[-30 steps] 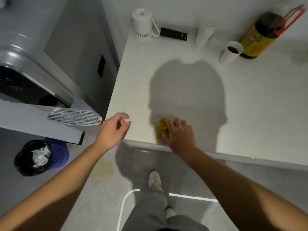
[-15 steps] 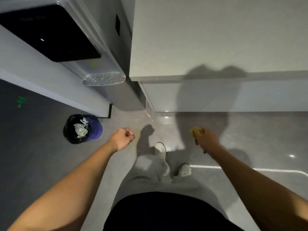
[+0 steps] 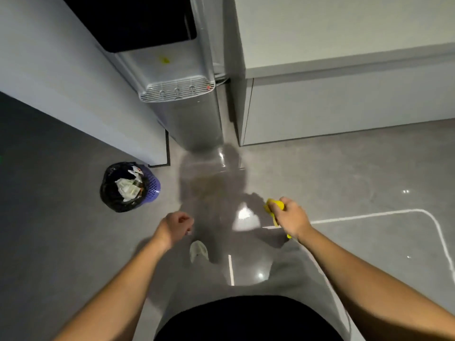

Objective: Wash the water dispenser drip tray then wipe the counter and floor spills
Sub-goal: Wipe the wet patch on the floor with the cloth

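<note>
My right hand is closed around a yellow cloth and hangs above the grey floor. My left hand is curled into a loose fist with nothing in it. The water dispenser stands ahead with its white slotted drip tray in place on the front. A brownish spill lies on the floor in front of the dispenser, partly under my shadow. The white counter is at the upper right, seen from its edge.
A purple bin with a black liner full of paper stands on the floor at the left. A white cabinet side runs along the left of the dispenser. White line markings cross the floor at the right. My shoe is below my left hand.
The view has dropped from the counter top to the floor. My right hand lifted the yellow cloth off the counter and lowered it; my left hand came off the counter edge.
</note>
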Motion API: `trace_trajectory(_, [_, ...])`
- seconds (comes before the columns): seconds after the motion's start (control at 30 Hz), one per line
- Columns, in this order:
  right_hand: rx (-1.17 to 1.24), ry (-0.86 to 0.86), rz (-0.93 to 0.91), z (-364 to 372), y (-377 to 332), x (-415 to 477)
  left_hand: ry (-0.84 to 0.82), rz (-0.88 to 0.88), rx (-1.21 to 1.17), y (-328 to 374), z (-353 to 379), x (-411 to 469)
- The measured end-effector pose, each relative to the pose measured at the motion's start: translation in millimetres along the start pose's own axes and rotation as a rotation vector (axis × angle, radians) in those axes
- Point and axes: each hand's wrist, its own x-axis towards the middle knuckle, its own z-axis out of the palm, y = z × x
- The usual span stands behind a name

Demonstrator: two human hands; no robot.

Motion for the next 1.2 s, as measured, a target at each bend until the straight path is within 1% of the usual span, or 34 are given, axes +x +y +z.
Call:
trace_trajectory(0.1, [-0.034,-0.016,0.028,54.5,-18.5,-4.5,-0.017,0.006,0.015,-43.9,-27.9,27.0])
trace_trajectory(0.2, [-0.103,-0.051,0.038,87.0,-36.8,0.3,-0.057,0.000,0.015,-74.4,-41.7,51.9])
trace_trajectory(0.27, [-0.135,-0.056,0.020,118.3,-40.9,20.3,-0.083,-0.006,0.007,-97.6,-44.6,82.8])
trace_trajectory(0.3, [-0.153,-0.045,0.009,121.6,-42.0,27.6,-0.087,0.003,0.012,-98.8,-44.4,92.8])
trace_trajectory(0.4, [-0.212,-0.023,-0.041,186.9,-18.9,96.5,-0.077,0.041,0.043,-143.3,-24.0,169.1])
trace_trajectory(0.53, [-0.306,-0.025,-0.110,283.7,45.1,222.4,0.034,0.123,0.142,-208.6,34.4,292.8])
trace_trajectory(0.63, [-0.433,0.000,-0.217,344.0,96.7,320.3,0.106,0.172,0.210,-259.0,85.4,392.0])
trace_trajectory(0.73, [-0.592,0.068,-0.361,392.1,140.7,411.6,0.108,0.204,0.250,-306.0,131.1,486.7])
trace_trajectory(0.83, [-0.792,0.174,-0.486,431.8,176.4,478.6,0.203,0.284,0.399,-345.5,167.5,563.0])
trace_trajectory(0.9, [-0.877,0.205,-0.531,454.8,196.2,503.9,0.276,0.352,0.524,-366.3,184.0,601.2])
trace_trajectory(1.0, [-0.841,0.243,-0.594,475.7,222.2,523.0,0.372,0.436,0.648,-389.3,199.6,633.2])
trace_trajectory(1.13, [-0.809,0.312,-0.648,484.5,236.9,531.0,0.506,0.555,0.707,-412.5,221.1,650.8])
trace_trajectory(1.2, [-0.889,0.257,-0.597,487.7,234.8,526.2,0.552,0.594,0.710,-420.4,227.3,656.1])
